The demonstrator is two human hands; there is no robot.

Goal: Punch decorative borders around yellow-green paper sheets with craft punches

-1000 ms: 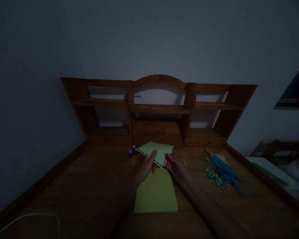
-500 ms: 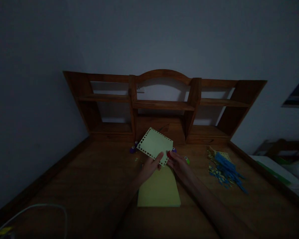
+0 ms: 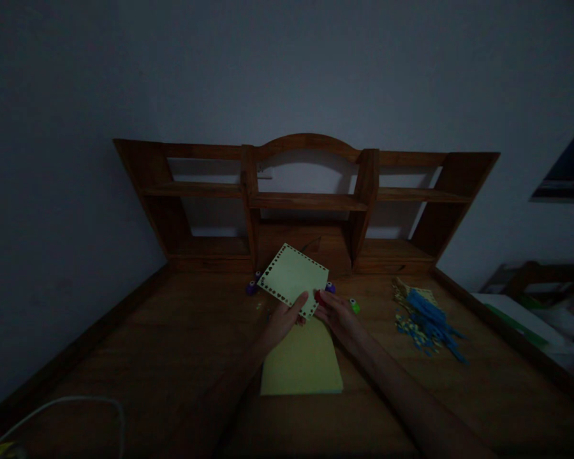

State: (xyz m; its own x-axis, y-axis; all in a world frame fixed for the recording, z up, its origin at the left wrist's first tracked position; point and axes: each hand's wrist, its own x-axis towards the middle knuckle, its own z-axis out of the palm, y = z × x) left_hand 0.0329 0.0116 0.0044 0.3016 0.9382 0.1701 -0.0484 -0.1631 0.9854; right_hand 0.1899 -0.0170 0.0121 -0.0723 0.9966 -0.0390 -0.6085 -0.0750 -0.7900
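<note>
A pale yellow sheet of paper (image 3: 294, 274) with small shapes punched along its edges is held up at a slant. My left hand (image 3: 283, 319) grips its lower edge, thumb on top. In my right hand (image 3: 337, 315) is a small red craft punch (image 3: 319, 296), at the sheet's right edge near the lower corner. Fingers hide much of the punch. Below both hands lies a stack of yellow paper (image 3: 301, 366) on the desk. Purple punches (image 3: 251, 288) stand to the left of the sheet, another purple punch (image 3: 330, 288) behind my right hand, and a green punch (image 3: 354, 306) to its right.
A wooden shelf unit (image 3: 310, 201) stands at the back of the desk (image 3: 182, 344). To the right lies a heap of blue strips (image 3: 430, 315) with yellow paper bits. A white cable (image 3: 86, 399) curves at the lower left. Tiny scraps lie left of the sheet.
The whole view has shifted slightly. The red punch shows a little more and sits at the sheet's right edge; both hands keep their hold.
</note>
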